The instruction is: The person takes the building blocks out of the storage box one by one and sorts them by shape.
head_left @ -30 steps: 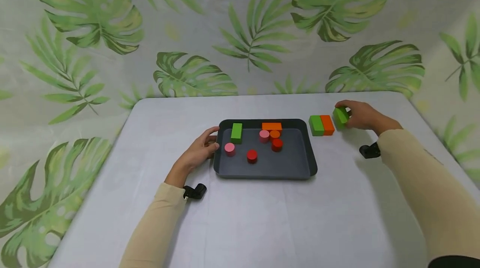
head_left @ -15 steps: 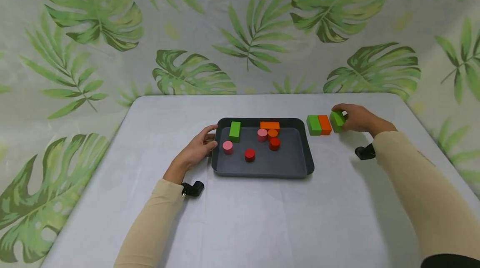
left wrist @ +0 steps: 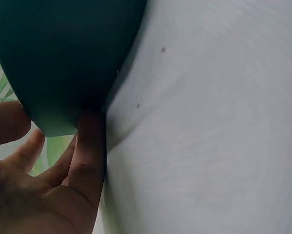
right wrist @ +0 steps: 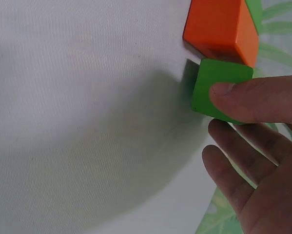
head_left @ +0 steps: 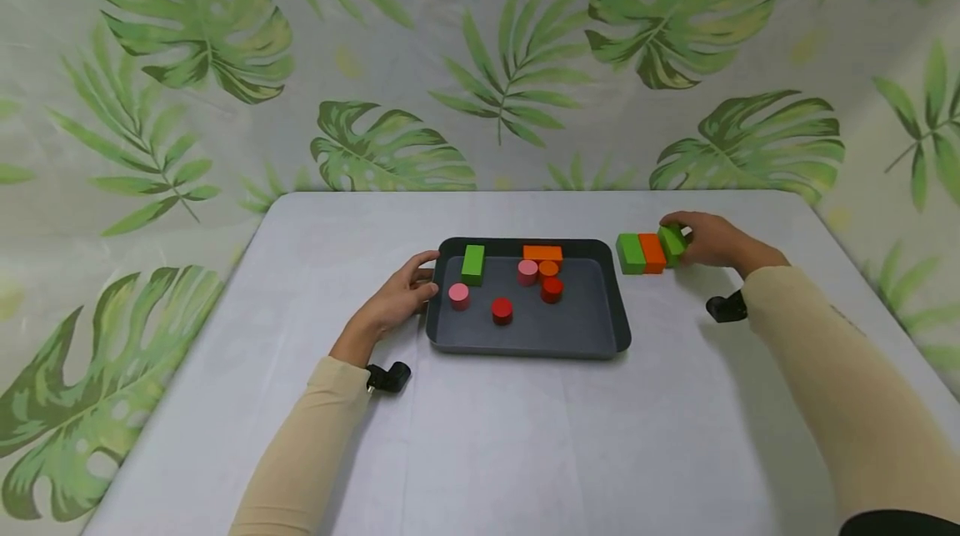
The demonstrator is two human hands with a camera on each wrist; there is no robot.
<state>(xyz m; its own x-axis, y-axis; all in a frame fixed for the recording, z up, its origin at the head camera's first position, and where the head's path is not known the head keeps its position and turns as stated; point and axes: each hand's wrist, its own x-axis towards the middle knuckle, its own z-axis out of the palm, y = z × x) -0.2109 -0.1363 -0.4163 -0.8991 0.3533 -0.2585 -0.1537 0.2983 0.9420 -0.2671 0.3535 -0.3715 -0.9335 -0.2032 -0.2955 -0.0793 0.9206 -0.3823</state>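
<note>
My right hand pinches a green block between thumb and fingers at the right of the table. It is tilted in the head view, its side right at an orange block. Another green block stands against the orange one's left side. My left hand is at the left end of a dark grey baking tray, fingers extended and spread; in the left wrist view, fingertips touch the tray's outer wall near the table, with the thumb by its rim.
Inside the tray lie a green block, an orange block, two pink cylinders, an orange cylinder and two red cylinders. A white cloth covers the table; a leaf-print curtain hangs behind.
The green block in my right hand has moved left and closed the gap to the orange block. My left hand stays at the tray's end; the head view shifts slightly.
</note>
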